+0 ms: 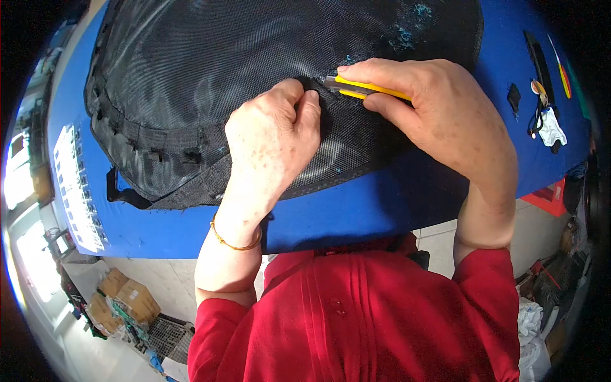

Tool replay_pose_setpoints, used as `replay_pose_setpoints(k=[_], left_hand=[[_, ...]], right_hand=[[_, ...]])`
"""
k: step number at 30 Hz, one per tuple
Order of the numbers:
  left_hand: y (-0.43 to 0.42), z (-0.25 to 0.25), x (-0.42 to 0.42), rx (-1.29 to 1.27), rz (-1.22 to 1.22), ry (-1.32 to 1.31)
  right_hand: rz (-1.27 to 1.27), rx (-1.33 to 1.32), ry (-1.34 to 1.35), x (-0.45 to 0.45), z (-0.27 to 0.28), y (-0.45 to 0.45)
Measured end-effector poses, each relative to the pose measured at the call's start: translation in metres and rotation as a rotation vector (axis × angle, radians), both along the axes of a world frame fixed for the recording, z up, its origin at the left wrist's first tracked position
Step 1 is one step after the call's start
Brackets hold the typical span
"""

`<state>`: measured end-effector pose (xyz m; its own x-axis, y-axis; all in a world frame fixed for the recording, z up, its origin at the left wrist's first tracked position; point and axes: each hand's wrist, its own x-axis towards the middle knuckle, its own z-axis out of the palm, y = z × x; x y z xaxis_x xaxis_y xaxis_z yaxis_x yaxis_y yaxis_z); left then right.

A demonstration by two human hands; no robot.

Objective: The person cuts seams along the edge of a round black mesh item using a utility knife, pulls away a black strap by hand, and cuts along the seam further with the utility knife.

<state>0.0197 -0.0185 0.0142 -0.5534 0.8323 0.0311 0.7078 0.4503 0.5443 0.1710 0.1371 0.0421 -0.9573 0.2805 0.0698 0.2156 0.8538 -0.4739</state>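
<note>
A black mesh fabric piece [197, 70] with a webbing-like edge lies spread over the blue table. My left hand [270, 130] is closed, pinching a fold of this fabric between thumb and fingers. Held in my right hand [449, 118] is a yellow utility knife [351, 89], its tip pointing left. That tip meets the fabric just right of my left thumb; the exact contact point is too small to make out. Bluish thread scraps [407, 32] lie on the mesh above my right hand.
The blue table [318, 223] holds a white slotted strip [76, 188] at left. At right are a black strip [538, 60], a yellow-and-red pointed tool [562, 73] and a small white item [551, 129]. Cardboard boxes [127, 299] and a grey crate [168, 337] stand on the floor.
</note>
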Motion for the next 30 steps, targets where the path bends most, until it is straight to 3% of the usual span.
replay_pose_setpoints(k=[24,30], left_hand=[[0.0,-0.003,-0.001,0.029,-0.014,0.048],[0.0,-0.004,0.0,0.014,-0.02,0.089]], right_hand=[[0.003,0.079,-0.118,0.011,0.017,0.003],[0.066,-0.021,-0.1,0.01,0.019,0.013]])
